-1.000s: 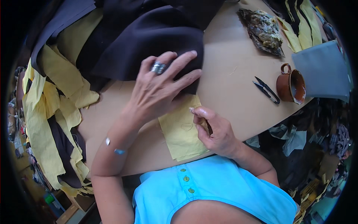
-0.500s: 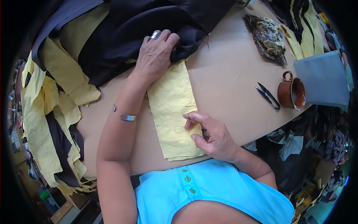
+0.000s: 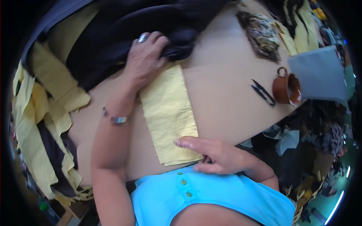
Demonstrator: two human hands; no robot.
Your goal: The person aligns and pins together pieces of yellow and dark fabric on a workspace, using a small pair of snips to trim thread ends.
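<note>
My left hand (image 3: 147, 56), with a silver ring, is closed on a bunched fold of dark cloth (image 3: 147, 20). Beneath its wrist starts a long pale-yellow fabric piece (image 3: 169, 109), at least two layers, lying toward my body. My right hand (image 3: 218, 154) is over the near right edge of that piece. Its index finger stretches out across the yellow fabric, thumb held apart below, the other fingers curled. A fine thread (image 3: 178, 135) shows faintly by the index fingertip. Nothing is visible between thumb and index finger; the curled fingers are partly hidden.
To the right lie black thread snips (image 3: 263, 92), a brown mug (image 3: 282, 90) and a grey flat-sided object (image 3: 318, 73). A rough, mottled clump (image 3: 260, 35) sits at the far right. Yellow and dark cloth strips (image 3: 34, 150) hang over the table's left side.
My right hand has moved nearer my body, its index finger straighter and its thumb farther off. The loop of thread on the yellow fabric has shrunk. My left hand keeps its hold; the view has shifted.
</note>
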